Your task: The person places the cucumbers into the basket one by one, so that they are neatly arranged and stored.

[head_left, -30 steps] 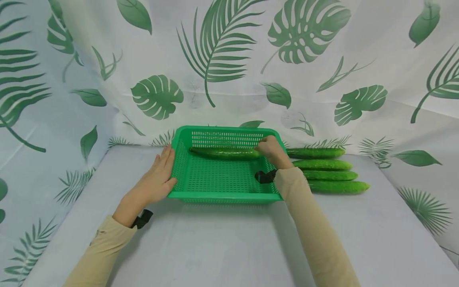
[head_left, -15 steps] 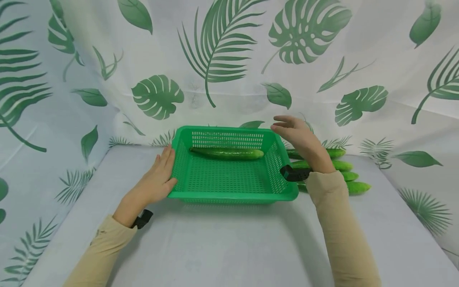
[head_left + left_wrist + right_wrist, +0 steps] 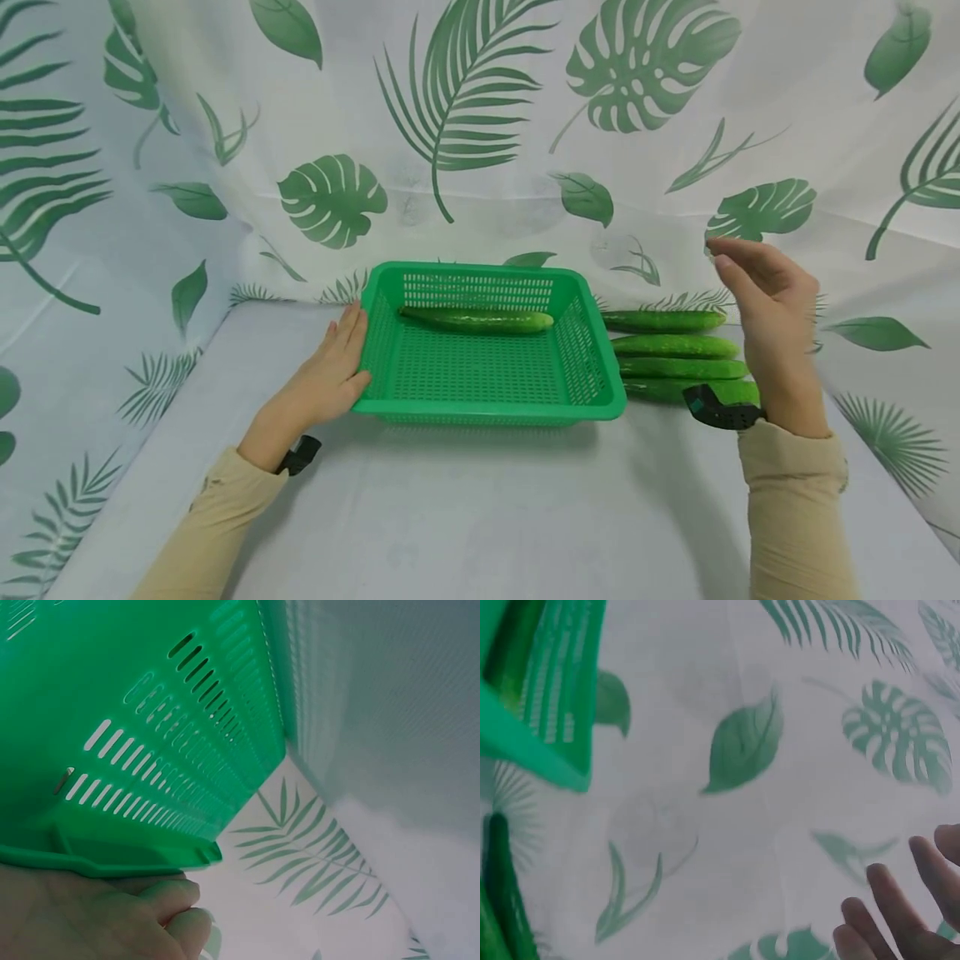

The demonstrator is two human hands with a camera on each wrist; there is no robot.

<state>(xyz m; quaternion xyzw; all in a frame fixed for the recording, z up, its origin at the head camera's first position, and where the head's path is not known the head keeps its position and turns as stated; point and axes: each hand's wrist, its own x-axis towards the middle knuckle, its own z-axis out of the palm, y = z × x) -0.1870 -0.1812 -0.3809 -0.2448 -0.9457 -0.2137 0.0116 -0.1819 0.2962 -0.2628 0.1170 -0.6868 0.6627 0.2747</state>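
Note:
A green plastic basket point(image 3: 487, 410) with slotted walls stands on the table, and one cucumber point(image 3: 476, 320) lies along its back wall. My left hand point(image 3: 322, 379) rests with straight fingers against the basket's left rim; in the left wrist view that hand point(image 3: 97, 919) is right at the rim's edge. To the right of the basket my right hand point(image 3: 776, 312) is raised, fingers loosely bent and holding nothing. Below and left of it, several cucumbers point(image 3: 678, 346) lie side by side. The right wrist view shows the spread fingers point(image 3: 889, 900) of this hand apart from everything.
A white table point(image 3: 465, 517) carries the basket and the loose cucumbers. Behind it hangs a white cloth point(image 3: 465, 225) printed with green leaves, close to the basket's back rim. The nearest cucumbers' left ends come close to the basket's right wall.
My right hand has let go of the cucumber in the basket, risen over the right rim and moved right, past the loose cucumbers. My left hand has stayed at the left rim.

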